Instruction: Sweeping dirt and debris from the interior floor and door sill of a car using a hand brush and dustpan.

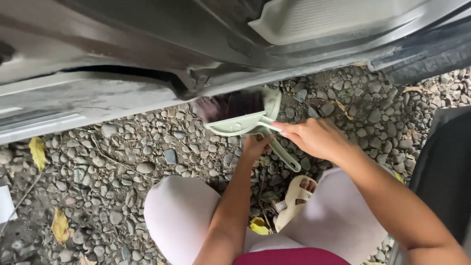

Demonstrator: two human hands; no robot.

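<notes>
My right hand (pixel 314 137) grips a pale green hand brush (pixel 245 123) at the base of its handle; the handle sticks out down and right. Its dark bristles (pixel 230 104) are blurred and press against the lower edge of a grey car door sill (pixel 113 93). My left hand (pixel 256 145) reaches up from below and touches the underside of the brush near the handle; whether it grips is hidden. Both arms rise from my lap, over my knees in light trousers (pixel 179 211).
Grey gravel (pixel 117 167) with a few yellow leaves covers the ground below the car. A ridged step plate (pixel 324 17) lies in the door opening above. My beige sandal (pixel 294 198) rests between my knees. A dark panel (pixel 444 167) stands at the right edge.
</notes>
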